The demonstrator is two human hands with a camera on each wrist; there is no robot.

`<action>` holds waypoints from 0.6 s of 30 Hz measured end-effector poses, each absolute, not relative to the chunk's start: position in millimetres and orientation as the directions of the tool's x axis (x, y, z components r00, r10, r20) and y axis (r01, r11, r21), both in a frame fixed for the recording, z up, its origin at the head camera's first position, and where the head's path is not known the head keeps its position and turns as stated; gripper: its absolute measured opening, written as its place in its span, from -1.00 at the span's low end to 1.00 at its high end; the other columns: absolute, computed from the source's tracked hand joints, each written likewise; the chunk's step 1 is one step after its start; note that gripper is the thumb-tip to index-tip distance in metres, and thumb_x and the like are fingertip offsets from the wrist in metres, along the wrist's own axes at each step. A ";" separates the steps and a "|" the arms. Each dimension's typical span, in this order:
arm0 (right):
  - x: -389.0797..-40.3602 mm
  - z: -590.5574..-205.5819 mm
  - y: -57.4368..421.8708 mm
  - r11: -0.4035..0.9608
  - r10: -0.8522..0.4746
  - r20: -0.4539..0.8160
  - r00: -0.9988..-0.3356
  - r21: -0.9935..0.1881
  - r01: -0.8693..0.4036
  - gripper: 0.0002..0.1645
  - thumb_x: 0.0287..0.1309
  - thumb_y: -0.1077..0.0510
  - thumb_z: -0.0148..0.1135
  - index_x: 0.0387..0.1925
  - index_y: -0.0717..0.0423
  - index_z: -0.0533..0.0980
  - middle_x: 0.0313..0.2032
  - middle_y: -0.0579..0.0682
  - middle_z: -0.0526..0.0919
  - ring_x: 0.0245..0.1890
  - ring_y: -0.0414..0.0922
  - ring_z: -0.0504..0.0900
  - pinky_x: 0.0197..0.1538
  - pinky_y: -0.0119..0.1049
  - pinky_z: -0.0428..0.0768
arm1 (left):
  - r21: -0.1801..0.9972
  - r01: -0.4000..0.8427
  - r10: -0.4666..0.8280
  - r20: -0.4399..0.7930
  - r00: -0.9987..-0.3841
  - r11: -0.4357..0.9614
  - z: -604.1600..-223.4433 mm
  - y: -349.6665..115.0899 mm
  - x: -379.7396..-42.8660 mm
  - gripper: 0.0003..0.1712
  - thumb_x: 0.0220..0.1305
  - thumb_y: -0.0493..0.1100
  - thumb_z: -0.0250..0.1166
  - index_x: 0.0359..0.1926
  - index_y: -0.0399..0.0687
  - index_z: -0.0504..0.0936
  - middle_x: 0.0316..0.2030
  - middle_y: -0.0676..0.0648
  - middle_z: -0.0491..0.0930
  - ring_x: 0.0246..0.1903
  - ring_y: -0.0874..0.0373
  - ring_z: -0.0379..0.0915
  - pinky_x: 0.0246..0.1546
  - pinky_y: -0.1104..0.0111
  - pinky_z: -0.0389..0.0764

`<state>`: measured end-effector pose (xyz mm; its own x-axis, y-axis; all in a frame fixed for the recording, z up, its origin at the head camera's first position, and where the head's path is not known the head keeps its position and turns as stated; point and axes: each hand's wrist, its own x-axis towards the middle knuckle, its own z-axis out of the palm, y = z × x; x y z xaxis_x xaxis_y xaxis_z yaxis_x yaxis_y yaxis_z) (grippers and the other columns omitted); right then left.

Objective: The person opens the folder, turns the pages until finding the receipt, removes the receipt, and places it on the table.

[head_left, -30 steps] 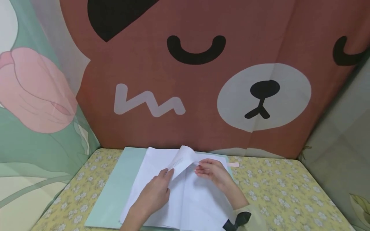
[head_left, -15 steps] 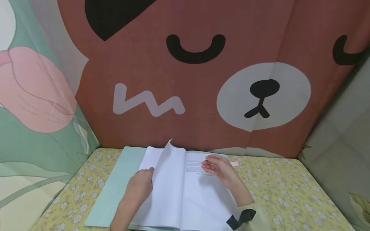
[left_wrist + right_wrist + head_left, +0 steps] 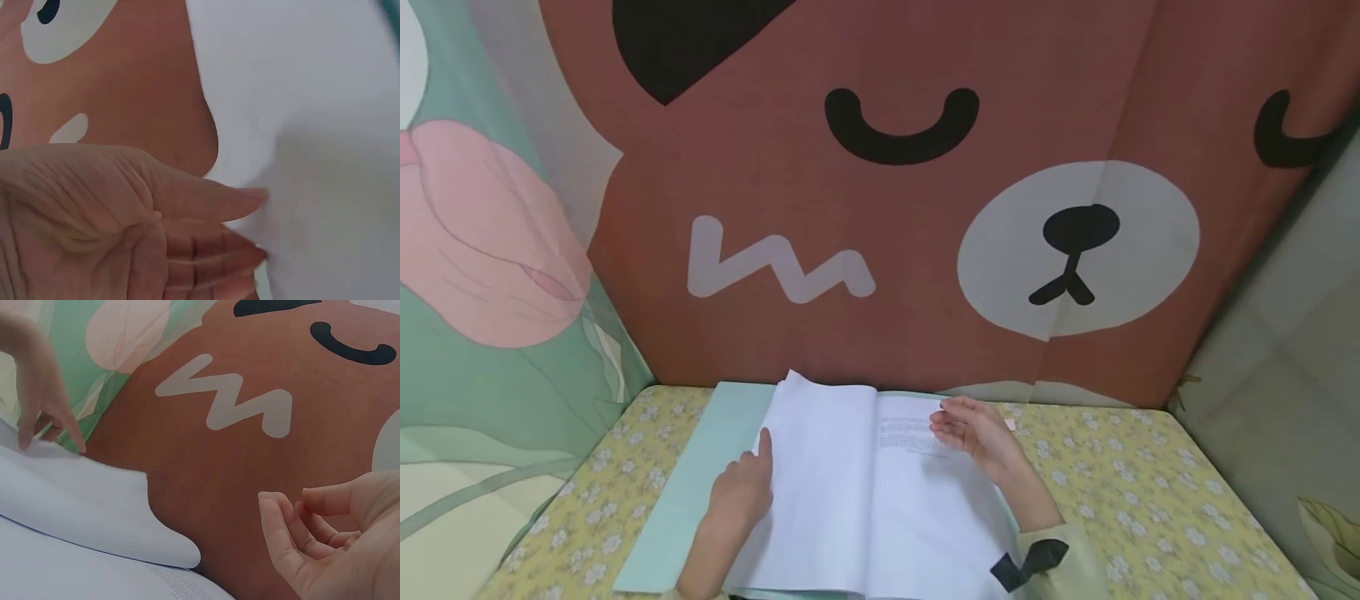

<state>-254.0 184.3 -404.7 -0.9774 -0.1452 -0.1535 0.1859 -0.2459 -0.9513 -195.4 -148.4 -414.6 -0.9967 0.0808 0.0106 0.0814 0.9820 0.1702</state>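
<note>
A mint-green folder [image 3: 662, 533] lies spread on the table with white paper sheets in it. Its left-hand sheet [image 3: 820, 492] is blank, its far corner slightly raised. My left hand [image 3: 739, 493] rests at that sheet's outer edge, index finger straight; in the left wrist view the thumb [image 3: 240, 201] and fingers lie against the paper. On the right-hand sheet [image 3: 925, 525] a few lines of print show near the top. Above it hovers my right hand [image 3: 981, 437], fingers loosely bent, with nothing between thumb and fingertips in the right wrist view.
Under the folder is a yellow flowered tablecloth [image 3: 1112, 500]. A brown bear-print cloth [image 3: 917, 333] hangs right behind the table. Green printed cloth [image 3: 512, 392] closes off the left side, pale cloth [image 3: 1285, 333] the right. A pink tab [image 3: 1010, 425] sticks out past the folder's right edge.
My left hand has carried a sheet from right to left and laid it over; its fingers are looser now. The right hand let go and drew slightly right. Printed lines came into view.
</note>
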 end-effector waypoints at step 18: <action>-252.6 -401.5 186.7 -0.264 -0.119 -0.157 -0.980 -0.947 0.183 -0.87 0.48 0.31 0.11 -0.24 0.20 0.55 -0.34 0.06 0.73 -0.31 -0.12 0.76 -0.13 -0.31 0.74 | 0.287 0.133 0.198 -0.212 -0.957 0.949 -419.0 -138.1 -202.3 -0.50 0.45 -0.42 0.09 0.38 -0.31 0.47 0.42 -0.43 0.30 0.44 -0.39 0.17 0.37 -0.25 0.27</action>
<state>-252.6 186.7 -401.5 -0.9805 -0.1191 -0.1566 0.1833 -0.2641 -0.9469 -202.3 -138.1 -419.0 -0.9571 0.1981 -0.2116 0.1329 0.9486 0.2871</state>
